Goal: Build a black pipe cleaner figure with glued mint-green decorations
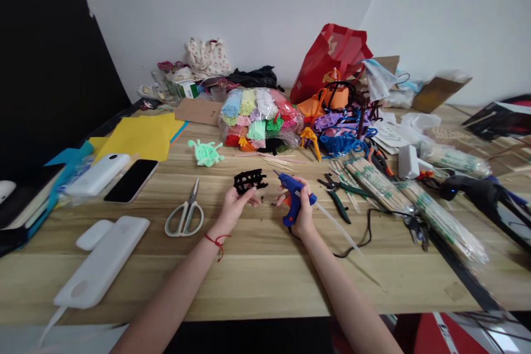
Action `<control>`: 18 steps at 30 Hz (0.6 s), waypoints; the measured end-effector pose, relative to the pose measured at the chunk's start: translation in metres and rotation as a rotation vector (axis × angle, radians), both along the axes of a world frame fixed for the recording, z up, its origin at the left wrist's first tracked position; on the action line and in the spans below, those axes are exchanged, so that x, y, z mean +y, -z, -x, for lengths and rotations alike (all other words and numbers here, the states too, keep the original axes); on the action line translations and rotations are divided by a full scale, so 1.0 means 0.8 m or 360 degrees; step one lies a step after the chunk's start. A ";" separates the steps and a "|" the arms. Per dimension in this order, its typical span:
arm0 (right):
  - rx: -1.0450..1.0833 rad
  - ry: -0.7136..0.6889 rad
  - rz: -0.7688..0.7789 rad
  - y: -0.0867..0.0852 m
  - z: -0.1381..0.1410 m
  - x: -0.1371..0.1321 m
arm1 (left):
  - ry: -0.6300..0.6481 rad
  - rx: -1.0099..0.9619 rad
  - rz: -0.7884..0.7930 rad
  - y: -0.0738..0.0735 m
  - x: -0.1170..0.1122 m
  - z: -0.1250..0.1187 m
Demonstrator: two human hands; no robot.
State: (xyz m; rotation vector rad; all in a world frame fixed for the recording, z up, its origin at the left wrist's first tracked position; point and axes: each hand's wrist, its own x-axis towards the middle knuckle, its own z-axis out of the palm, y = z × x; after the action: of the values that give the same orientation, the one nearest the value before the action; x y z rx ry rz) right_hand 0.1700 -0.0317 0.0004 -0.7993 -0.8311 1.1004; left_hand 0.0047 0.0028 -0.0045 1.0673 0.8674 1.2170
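Note:
In my left hand point(239, 203) is a small black fuzzy lattice piece point(249, 181), which looks bent from pipe cleaners. My fingers close on its lower edge. My right hand point(306, 204) wraps round a blue hot glue gun point(293, 193). Its nozzle points up and left toward the black piece, with a gap between them. A long clear glue stick point(338, 227) runs out of the gun's back end. Small black bits lie on the table between my hands. White-handled scissors point(185, 215) lie left of my left hand.
Green-handled pliers point(340, 204) and bundled wooden sticks point(377, 185) lie to the right, near a black cord point(368, 232). Behind are bagged pipe cleaners point(257, 113) and a mint-green fuzzy piece point(205, 153). A phone point(131, 181) and a white power bank point(103, 263) lie left.

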 end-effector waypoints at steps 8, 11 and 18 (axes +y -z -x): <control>-0.0023 -0.0114 -0.0018 -0.004 0.000 -0.004 | 0.0013 -0.0221 0.0078 -0.005 0.001 0.001; -0.0045 -0.0092 0.0016 -0.004 0.001 -0.004 | 0.0025 -0.0219 0.0087 -0.004 0.002 0.001; -0.0069 -0.0171 0.0105 0.001 -0.015 -0.001 | 0.0038 -0.0160 0.0058 0.002 0.005 0.003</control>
State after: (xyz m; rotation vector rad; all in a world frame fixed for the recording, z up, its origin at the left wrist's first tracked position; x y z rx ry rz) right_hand 0.1823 -0.0325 -0.0004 -0.8437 -0.8865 1.2143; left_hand 0.0025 0.0065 -0.0062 0.9764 0.7941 1.2201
